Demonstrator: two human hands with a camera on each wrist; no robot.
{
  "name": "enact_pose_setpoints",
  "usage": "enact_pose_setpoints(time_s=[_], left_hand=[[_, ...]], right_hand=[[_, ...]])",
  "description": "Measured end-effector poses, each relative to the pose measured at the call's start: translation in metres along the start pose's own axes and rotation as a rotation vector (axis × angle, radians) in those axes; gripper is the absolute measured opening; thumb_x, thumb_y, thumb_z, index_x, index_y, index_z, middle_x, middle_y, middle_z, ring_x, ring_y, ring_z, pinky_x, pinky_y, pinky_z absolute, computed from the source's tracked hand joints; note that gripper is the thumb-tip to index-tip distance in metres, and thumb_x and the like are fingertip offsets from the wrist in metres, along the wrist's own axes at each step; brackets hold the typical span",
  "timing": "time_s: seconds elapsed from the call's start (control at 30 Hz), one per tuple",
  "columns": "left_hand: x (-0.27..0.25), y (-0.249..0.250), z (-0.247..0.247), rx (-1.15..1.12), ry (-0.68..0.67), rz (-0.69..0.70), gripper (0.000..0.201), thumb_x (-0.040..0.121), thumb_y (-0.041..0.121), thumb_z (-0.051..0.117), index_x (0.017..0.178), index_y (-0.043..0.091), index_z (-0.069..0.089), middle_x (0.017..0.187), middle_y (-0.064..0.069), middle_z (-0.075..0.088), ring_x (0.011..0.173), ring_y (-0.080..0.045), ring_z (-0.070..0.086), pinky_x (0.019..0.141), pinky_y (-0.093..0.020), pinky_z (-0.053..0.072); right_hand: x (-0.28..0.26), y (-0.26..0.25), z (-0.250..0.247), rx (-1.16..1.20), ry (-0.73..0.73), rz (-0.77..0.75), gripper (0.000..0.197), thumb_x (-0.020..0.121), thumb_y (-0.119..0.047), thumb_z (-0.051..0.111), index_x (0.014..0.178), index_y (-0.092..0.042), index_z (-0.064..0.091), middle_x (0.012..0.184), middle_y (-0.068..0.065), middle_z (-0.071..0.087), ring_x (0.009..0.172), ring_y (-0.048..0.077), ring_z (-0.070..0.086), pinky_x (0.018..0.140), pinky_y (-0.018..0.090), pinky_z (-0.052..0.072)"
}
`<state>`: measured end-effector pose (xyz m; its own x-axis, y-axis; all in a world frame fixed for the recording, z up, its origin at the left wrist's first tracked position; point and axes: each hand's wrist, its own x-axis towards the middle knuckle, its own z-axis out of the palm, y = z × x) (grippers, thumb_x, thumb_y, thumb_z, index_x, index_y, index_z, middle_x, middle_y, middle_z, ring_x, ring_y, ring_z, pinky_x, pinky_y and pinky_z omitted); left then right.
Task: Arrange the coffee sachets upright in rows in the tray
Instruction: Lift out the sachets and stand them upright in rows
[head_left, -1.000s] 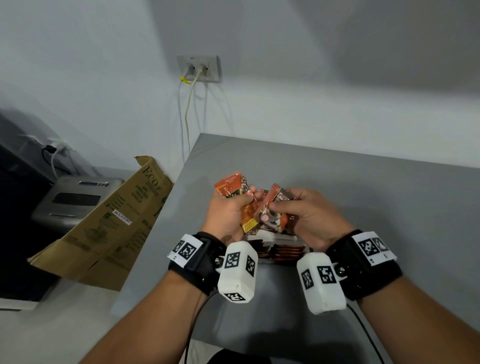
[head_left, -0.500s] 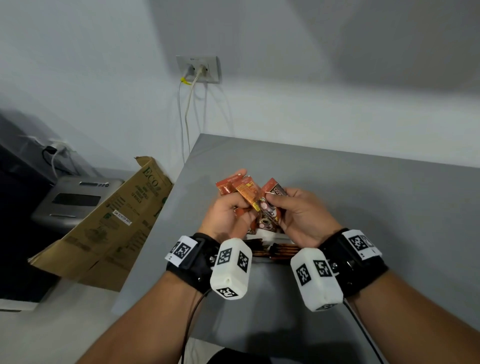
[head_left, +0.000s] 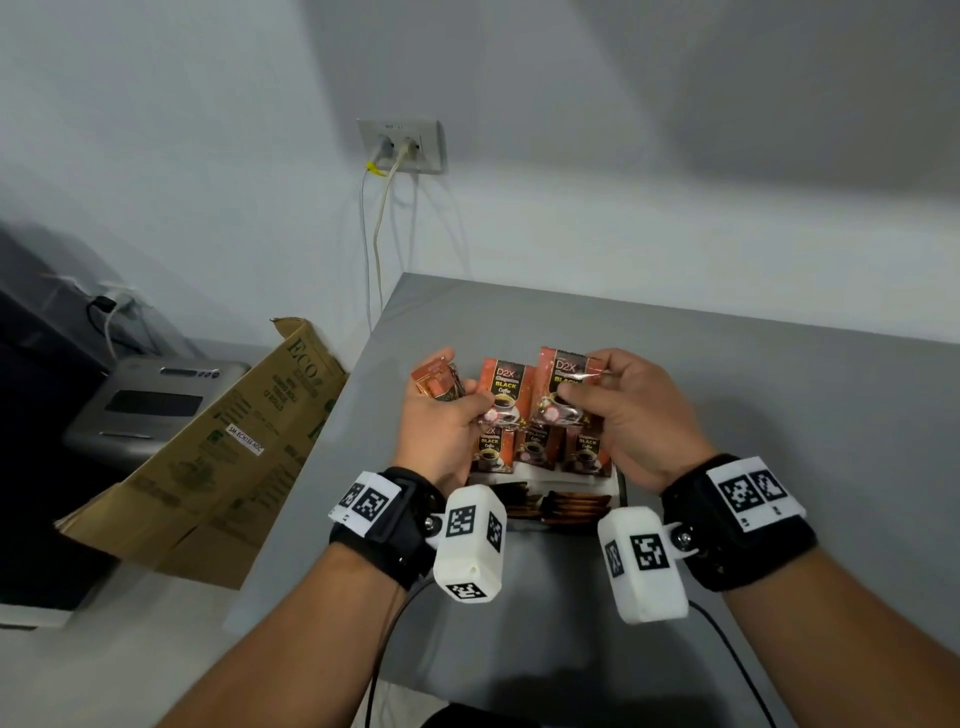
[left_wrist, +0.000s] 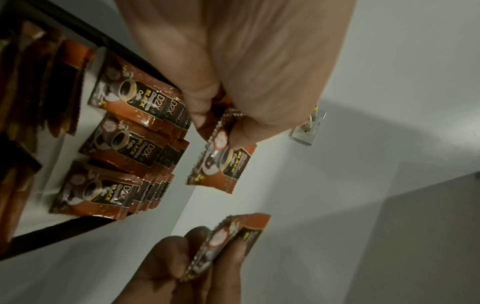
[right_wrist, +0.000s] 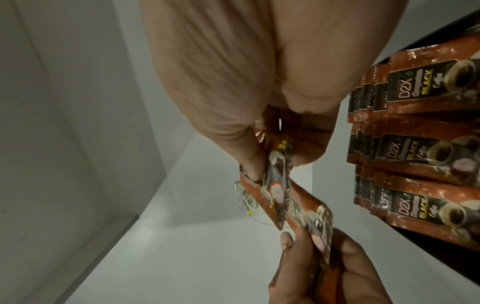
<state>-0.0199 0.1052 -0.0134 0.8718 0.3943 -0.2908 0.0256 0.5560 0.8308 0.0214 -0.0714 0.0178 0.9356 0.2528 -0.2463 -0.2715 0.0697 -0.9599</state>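
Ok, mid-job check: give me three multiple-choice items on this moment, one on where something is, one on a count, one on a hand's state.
1. Where is the cardboard box?
A. left of the table
B. on the tray
C. behind the wall outlet

2. How many cables are plugged into the wall outlet?
A. none
B. two
C. five

3. What is the right hand doing?
A. lying flat on the table
B. pinching a coffee sachet
C. gripping the tray

Answers: 1 A, the box leans beside the table's left edge. 2 B, two plugs with cords hang from it. 3 B, thumb and fingers close on the sachet.
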Motion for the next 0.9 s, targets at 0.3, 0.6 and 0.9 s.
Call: enact_pose_setpoints(time_s=[0.3,0.6,0.9], left_hand=[[-0.019,-0.009,0.012,-0.032,-0.189,-0.058,0.06,0.086,-0.025,0.046,0.135,0.009,0.048,0.086,-0.013,0.064,0.076,-0.024,0.068,0.064,-0.034,0.059],[-0.021,-0.007,-0.001,-0.047,-0.234,-0.254,0.027,0.092,-0.002,0.042,0.11,-0.007,0.062,0.106,-0.029,0.066,0.087,-0.037,0.068,0.071,-0.043,0.061],[-0.017,-0.007,-0.007,0.269,-0.294,-0.222,0.031,0.09,-0.008,0.06,0.121,-0.006,0.057,0.1,-0.017,0.071,0.085,-0.03,0.072,0.07,-0.038,0.06]], right_hand=[[0.004,0.021,0.022,-0.044,0.005,0.146,0.014,0.097,-0.008,0.06,0.11,-0.01,0.065,0.101,0.011,0.076,0.084,0.02,0.072,0.068,0.033,0.056],[0.002,0.02,0.013,0.132,-0.137,0.283,0.016,0.098,-0.001,0.053,0.111,-0.01,0.058,0.089,0.011,0.067,0.067,0.02,0.065,0.061,0.032,0.054],[-0.006,0.011,-0.003,-0.178,-0.119,0.029,0.031,0.09,0.005,0.064,0.118,-0.009,0.064,0.109,0.009,0.074,0.101,0.025,0.071,0.087,0.039,0.058]])
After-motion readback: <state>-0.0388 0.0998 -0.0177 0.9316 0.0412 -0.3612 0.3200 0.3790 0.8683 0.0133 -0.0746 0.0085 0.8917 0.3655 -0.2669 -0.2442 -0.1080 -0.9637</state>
